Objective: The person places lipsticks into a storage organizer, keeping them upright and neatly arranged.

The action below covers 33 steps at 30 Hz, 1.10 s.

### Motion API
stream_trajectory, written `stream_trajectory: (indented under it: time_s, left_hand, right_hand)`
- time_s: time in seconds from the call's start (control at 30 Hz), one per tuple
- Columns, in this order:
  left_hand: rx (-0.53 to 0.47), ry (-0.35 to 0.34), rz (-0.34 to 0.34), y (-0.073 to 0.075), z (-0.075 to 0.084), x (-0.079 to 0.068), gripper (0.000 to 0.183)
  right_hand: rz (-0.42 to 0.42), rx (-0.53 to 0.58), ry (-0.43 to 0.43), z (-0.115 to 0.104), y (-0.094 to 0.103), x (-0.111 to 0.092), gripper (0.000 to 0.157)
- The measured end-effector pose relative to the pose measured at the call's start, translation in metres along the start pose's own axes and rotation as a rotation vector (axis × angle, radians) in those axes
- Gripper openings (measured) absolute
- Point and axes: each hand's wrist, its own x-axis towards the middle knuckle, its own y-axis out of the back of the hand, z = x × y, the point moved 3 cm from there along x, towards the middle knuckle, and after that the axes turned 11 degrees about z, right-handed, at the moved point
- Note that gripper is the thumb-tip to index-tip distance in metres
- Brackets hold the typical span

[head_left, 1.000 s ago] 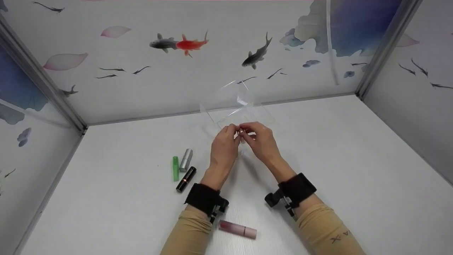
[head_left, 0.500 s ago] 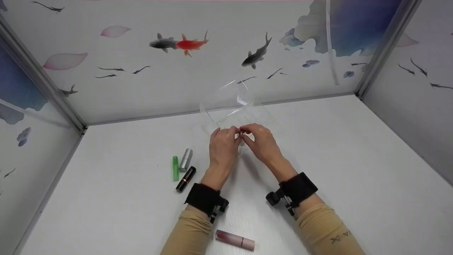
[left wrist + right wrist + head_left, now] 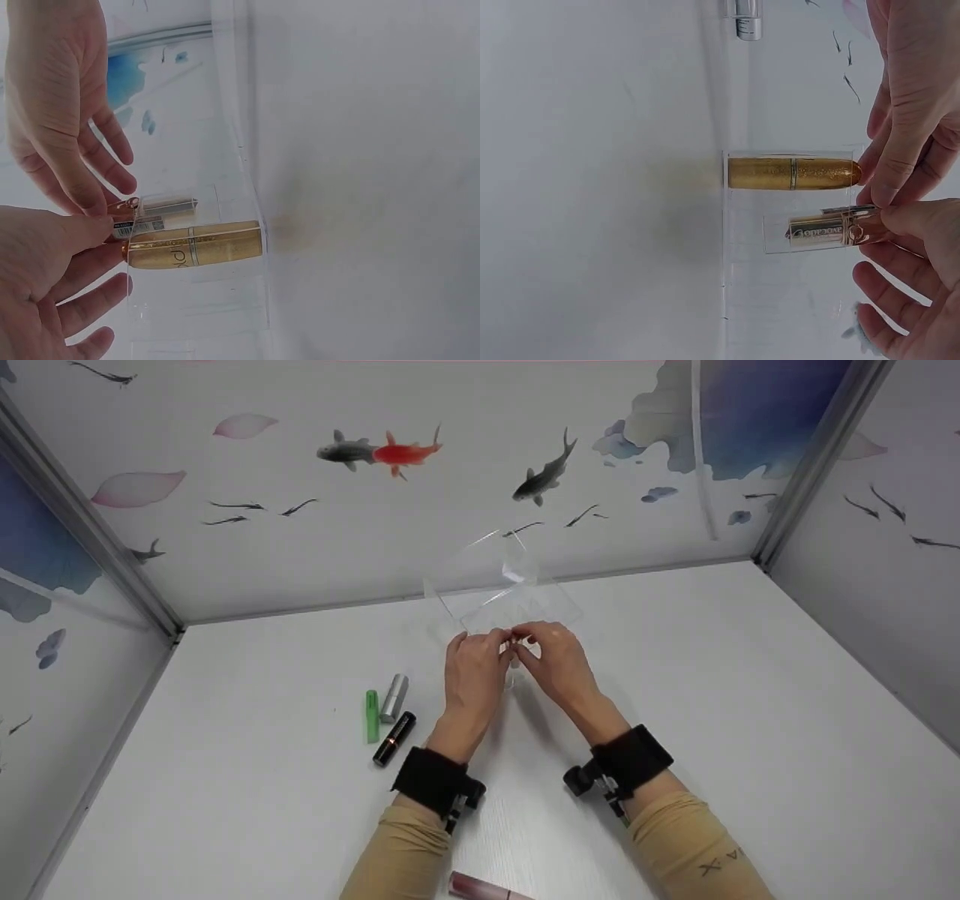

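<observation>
My left hand (image 3: 474,669) and right hand (image 3: 559,660) meet at the front of a clear acrylic organizer (image 3: 517,575). Between their fingertips is a rose-gold and silver lipstick (image 3: 821,231), its silver end hanging down inside the clear walls. In the right wrist view my right thumb and fingers pinch its upper end. Left thumb and fingers pinch it too, by a small barcode label (image 3: 139,226); I cannot tell whether that label is part of the tube. Beside it stands a gold lipstick tube (image 3: 225,245) in the organizer, its top near my left fingers.
Left of my left forearm lie a silver tube (image 3: 395,699), a green tube (image 3: 372,716) and a black lipstick (image 3: 394,739). A pink tube (image 3: 480,887) lies at the bottom of the head view, partly cut off. A patterned wall (image 3: 285,547) rises behind the table.
The pink tube has rolled nearer to me, partly leaving the head view. Both hands have shifted only slightly and keep their pinch at the organizer.
</observation>
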Motion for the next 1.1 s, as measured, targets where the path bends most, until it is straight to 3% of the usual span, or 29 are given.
stream_trajectory:
  time_s: [0.23, 0.53, 0.7, 0.87, 1.0, 1.1]
  left_hand:
    - [-0.007, 0.016, -0.022, 0.003, 0.000, -0.003, 0.017]
    - [-0.021, -0.012, -0.036, 0.003, 0.002, -0.010, 0.012]
    - [-0.179, -0.034, -0.057, 0.027, 0.010, -0.001, 0.014]
    - [-0.394, -0.064, -0.151, 0.063, 0.020, 0.011, 0.013]
    - [-0.393, -0.070, -0.220, 0.075, 0.020, 0.013, 0.011]
    - [-0.392, -0.076, -0.337, 0.081, 0.017, 0.011, 0.011]
  right_hand:
    - [0.000, 0.010, 0.009, -0.003, 0.002, -0.003, 0.015]
    - [-0.002, -0.008, 0.038, -0.002, 0.003, -0.011, 0.008]
    - [-0.034, -0.007, 0.019, -0.003, 0.006, -0.011, 0.013]
    - [-0.034, -0.027, 0.025, -0.007, 0.014, -0.008, 0.021]
    - [-0.061, -0.038, 0.026, -0.011, 0.019, -0.006, 0.016]
    - [-0.105, -0.008, 0.008, -0.013, 0.024, -0.007, 0.015]
